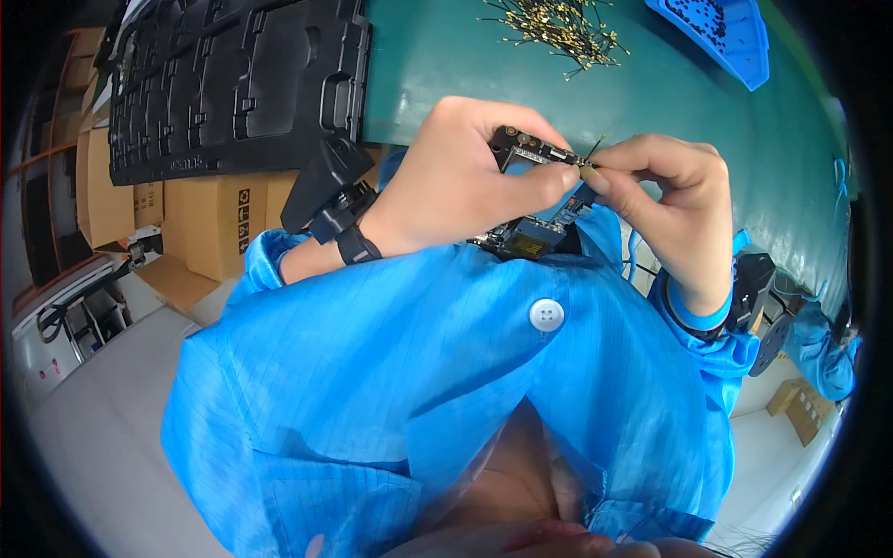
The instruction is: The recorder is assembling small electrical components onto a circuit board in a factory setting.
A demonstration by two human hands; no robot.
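Observation:
My left hand (pixel 465 181) grips a dark circuit board (pixel 530 232) with small parts on it, held up close over my blue coat. My right hand (pixel 674 205) pinches a thin gold-tipped wire piece (pixel 590 154) against the board's top edge, fingertips of both hands meeting there. Much of the board is hidden behind my left hand.
A green table (pixel 670 93) lies ahead with a heap of thin gold wire pieces (pixel 558 33) at the far middle and a blue tray (pixel 726 33) of small black parts at the far right. Stacked black moulded trays (pixel 233 74) sit at the left over cardboard boxes (pixel 214 223).

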